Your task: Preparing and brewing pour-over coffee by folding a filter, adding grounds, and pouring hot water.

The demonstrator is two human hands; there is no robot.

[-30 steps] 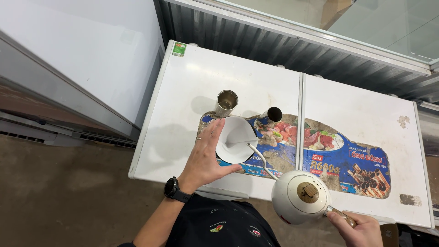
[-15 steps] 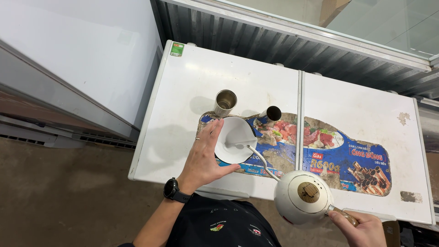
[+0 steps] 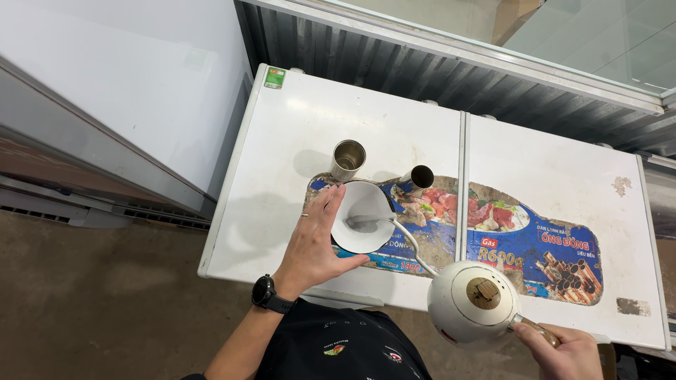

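Note:
My left hand (image 3: 315, 243), with a black watch on the wrist, cups the left side of a white cone-shaped paper filter (image 3: 360, 215) standing on a white chest freezer lid (image 3: 282, 183). My right hand (image 3: 560, 352) grips the wooden handle of a white gooseneck kettle (image 3: 470, 302) at the lower right. The kettle's thin spout (image 3: 405, 239) reaches up and left into the filter, where a wet grey patch shows. Two metal cups stand just behind the filter: a larger cup (image 3: 348, 158) at the left and a smaller cup (image 3: 420, 177) at the right.
A torn, colourful sticker (image 3: 521, 243) covers part of the freezer's two lids. A second white appliance (image 3: 105, 84) stands at the left, with bare concrete floor (image 3: 105, 302) below it. Corrugated metal wall (image 3: 436, 67) and a glass pane (image 3: 598, 35) run along the back.
The kettle has shifted slightly right and down; its spout stays in the filter. My left hand keeps its hold on the filter.

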